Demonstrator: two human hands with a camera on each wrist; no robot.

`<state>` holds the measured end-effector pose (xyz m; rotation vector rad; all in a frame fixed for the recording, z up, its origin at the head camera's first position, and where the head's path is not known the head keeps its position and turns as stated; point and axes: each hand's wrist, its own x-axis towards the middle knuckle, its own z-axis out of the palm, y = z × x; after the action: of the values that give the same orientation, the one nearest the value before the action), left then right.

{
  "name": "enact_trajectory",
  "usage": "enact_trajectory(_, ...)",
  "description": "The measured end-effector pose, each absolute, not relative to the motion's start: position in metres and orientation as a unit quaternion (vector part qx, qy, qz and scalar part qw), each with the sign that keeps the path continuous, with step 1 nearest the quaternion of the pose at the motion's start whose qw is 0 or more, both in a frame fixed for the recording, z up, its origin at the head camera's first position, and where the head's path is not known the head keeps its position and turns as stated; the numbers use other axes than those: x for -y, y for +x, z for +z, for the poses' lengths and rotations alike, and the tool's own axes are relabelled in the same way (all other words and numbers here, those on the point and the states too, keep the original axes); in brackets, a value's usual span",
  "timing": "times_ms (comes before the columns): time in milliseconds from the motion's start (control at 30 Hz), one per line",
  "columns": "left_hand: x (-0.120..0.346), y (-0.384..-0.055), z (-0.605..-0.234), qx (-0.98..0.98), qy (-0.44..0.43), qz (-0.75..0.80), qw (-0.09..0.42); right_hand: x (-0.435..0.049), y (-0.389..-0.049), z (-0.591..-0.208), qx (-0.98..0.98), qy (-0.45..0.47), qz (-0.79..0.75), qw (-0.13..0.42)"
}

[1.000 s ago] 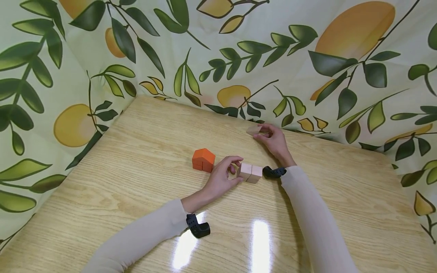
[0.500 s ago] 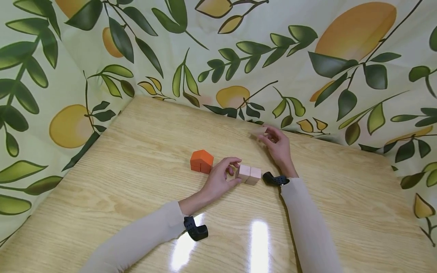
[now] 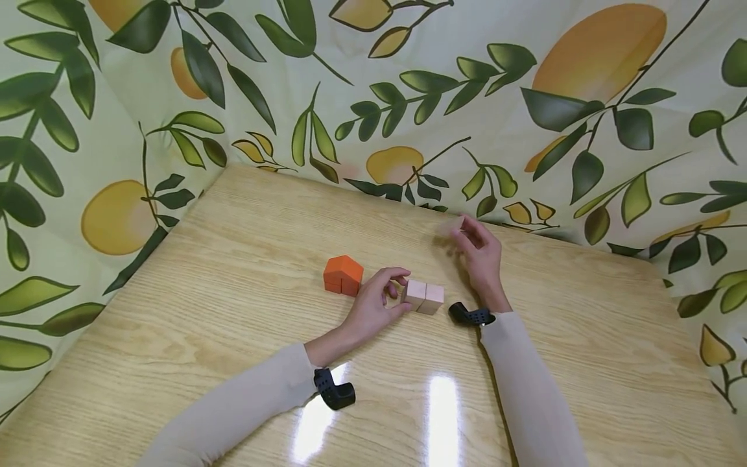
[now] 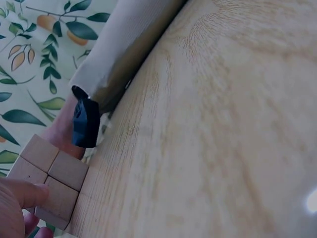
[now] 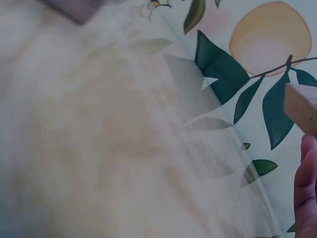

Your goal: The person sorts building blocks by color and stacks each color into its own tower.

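Note:
In the head view my left hand [image 3: 373,308] is at the left end of a compact stack of pale wooden cubes [image 3: 430,298], thumb on the near side and fingers round the far side. The left wrist view shows two layers of cubes [image 4: 68,169] fitted together, the thumb pressing one face. My right hand [image 3: 481,256] is beyond the stack, near the back of the table, and pinches a pale wooden block [image 3: 450,226], blurred in the head view. Its slanted end [image 5: 301,108] shows above the fingers [image 5: 306,186] in the right wrist view.
Left of my left hand sits a small orange house-shaped block group [image 3: 343,275] with a peaked top. The wood-grain table [image 3: 262,259] ends at a fruit-and-leaf patterned cloth [image 3: 327,65] along the back and sides. Each wrist wears a black camera band [image 3: 334,388].
My right hand has shifted a little to the right with the wooden block, which has turned and blurred. The left hand stays at the cube stack.

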<state>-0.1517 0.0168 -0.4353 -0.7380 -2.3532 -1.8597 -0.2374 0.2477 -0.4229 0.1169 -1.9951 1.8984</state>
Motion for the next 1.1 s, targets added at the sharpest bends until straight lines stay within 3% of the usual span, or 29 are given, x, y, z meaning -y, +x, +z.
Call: enact_trajectory(1100, -0.018, -0.150, -0.434, 0.766, -0.248, -0.592, 0.037, -0.254, -0.192, -0.417, 0.672, 0.057, 0.715, 0.186)
